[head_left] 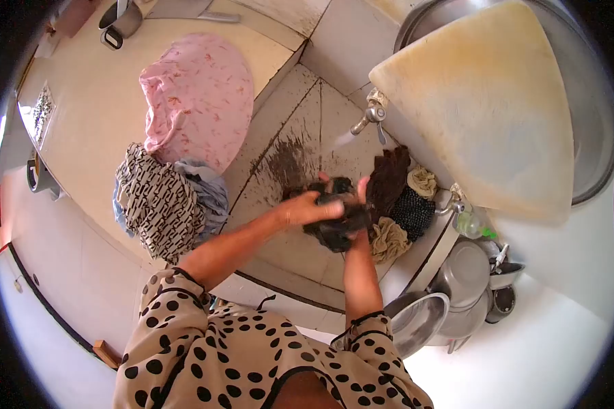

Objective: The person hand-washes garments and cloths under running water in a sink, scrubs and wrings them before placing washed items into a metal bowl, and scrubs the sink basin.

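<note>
A bunched dark wet-looking cloth is squeezed between my two hands over the tiled basin floor. My left hand presses on it from above, fingers closed round it. On the other side my right hand grips the same cloth, its fingers partly hidden and slightly blurred. Just right of my hands lie a dark brown cloth, a dark dotted cloth and two crumpled beige cloths, one near and one farther. Dark wet smears mark the tiles beyond the bundle.
A metal tap juts over the basin, with a pale blur at its spout. Left, a counter carries a pink printed cloth and a black-patterned cloth. A large board leans at right, above metal pots and a green-capped bottle.
</note>
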Tool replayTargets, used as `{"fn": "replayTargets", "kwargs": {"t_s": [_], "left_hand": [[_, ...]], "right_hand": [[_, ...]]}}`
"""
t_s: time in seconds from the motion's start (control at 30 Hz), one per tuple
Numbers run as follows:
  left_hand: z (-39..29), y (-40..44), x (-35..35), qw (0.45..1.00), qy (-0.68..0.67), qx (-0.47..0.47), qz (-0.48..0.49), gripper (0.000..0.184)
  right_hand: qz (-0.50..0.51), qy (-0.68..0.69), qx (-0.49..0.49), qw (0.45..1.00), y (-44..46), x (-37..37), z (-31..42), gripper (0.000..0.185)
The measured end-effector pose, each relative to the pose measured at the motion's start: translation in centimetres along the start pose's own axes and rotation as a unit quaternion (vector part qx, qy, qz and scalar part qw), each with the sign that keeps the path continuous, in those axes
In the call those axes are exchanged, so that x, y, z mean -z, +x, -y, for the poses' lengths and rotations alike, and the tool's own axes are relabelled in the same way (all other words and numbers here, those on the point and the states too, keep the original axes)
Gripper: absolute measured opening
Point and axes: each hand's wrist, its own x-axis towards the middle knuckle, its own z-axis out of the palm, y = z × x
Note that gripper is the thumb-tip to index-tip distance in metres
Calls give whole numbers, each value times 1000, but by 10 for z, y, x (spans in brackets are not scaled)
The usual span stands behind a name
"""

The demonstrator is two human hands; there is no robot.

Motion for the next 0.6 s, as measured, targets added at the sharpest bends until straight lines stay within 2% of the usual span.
{"fn": "replayTargets", "kwargs": {"t_s": [0.03, 0.07, 0.1, 0.17, 0.2, 0.23, 0.3, 0.33, 0.37, 0.43, 0.47, 0.53, 0.57, 0.6], "left_hand": [[5, 6, 6, 995, -34, 66, -72, 104], [-24, -5, 20, 991, -120, 41, -33, 101], [16, 27, 32, 975, -161, 92, -124, 90], [2, 33, 46, 944, -300, 88, -100, 71], [-8, 28, 44, 947, -287, 11, -145, 65], [-25, 22, 39, 941, -271, -67, -189, 59], [-71, 11, 34, 891, -397, 5, -222, 44], [-46, 41, 47, 891, -397, -51, -217, 46], [-24, 72, 60, 887, -396, -112, -210, 48], [-28, 79, 67, 920, -330, -121, -172, 62], [-28, 78, 66, 935, -296, -124, -153, 70], [-46, 63, 35, 936, -195, -133, -262, 76], [-50, 57, 24, 928, -145, -134, -315, 80], [-30, 67, 28, 937, -148, -108, -296, 91]], "right_hand": [[-122, 2, 13, 992, -5, -36, -5, 73], [-150, -60, 59, 985, 9, 10, -10, 68], [-210, -335, 80, 915, 17, 19, 0, 61], [-333, -533, 106, 771, 36, 33, -6, 57], [-305, -613, 219, 695, 49, 52, -16, 54], [-302, -643, 251, 657, 51, 31, -21, 52], [-295, -697, 313, 574, 47, -52, -26, 48], [-287, -754, 423, 413, 54, -68, -35, 39], [-278, -761, 470, 349, 60, -93, -39, 41], [-309, -787, 430, 317, 68, -84, -29, 43], [-320, -804, 362, 347, 69, -78, -22, 42], [-334, -823, 233, 397, 79, -65, 7, 42], [-330, -833, 190, 401, 85, -60, 18, 42], [-325, -842, 145, 406, 90, -54, 27, 42]]}}
